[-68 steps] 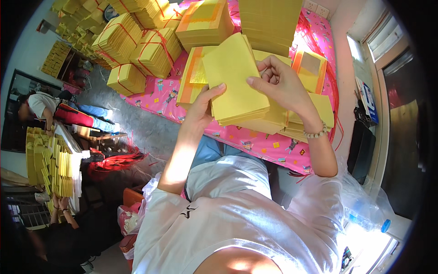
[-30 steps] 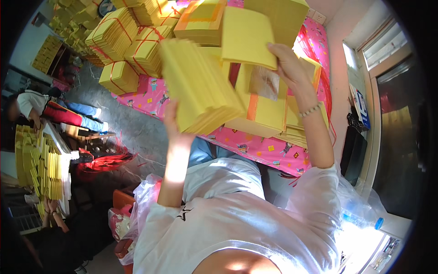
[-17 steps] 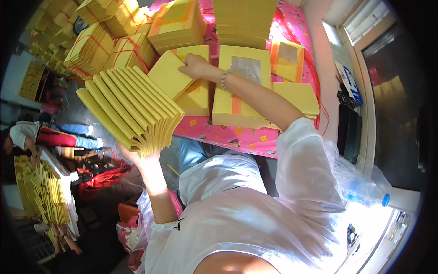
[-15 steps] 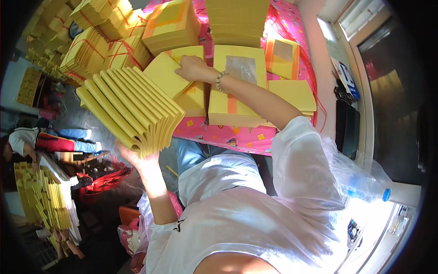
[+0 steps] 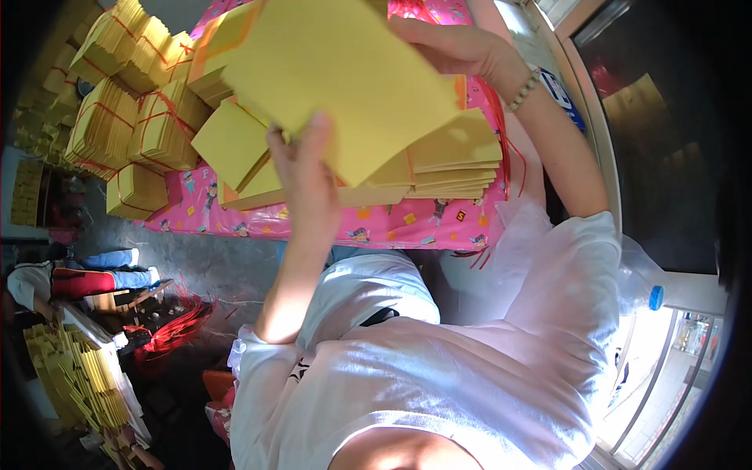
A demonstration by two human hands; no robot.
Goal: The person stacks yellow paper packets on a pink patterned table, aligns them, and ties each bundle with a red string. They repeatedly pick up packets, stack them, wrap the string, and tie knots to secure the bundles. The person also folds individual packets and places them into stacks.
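Raised over the table, a bundle of folded yellow paper [image 5: 345, 86] turns its broad flat face toward me, slightly blurred. My left hand [image 5: 305, 164] grips its near edge, with thumb and fingers showing at the lower side. At the bundle's upper right edge is my right hand [image 5: 462, 51], its fingers stretched out and partly hidden by the paper; a beaded bracelet circles that wrist. Under and beside the bundle lie more stacks of yellow paper, among them a tilted pile [image 5: 231, 145] on the left and a fanned pile [image 5: 454, 160] on the right.
A pink patterned cloth [image 5: 368, 223] covers the table. Bundles tied with red string [image 5: 168, 125] stand at the left. Red strands [image 5: 509, 149] hang along the right side. Lower left, another person [image 5: 39, 282] is beside a table of yellow paper [image 5: 86, 368].
The bundle has moved right and up, and now shows its flat face instead of fanned folds. My right hand has left the pile on the table and risen to the bundle's right edge.
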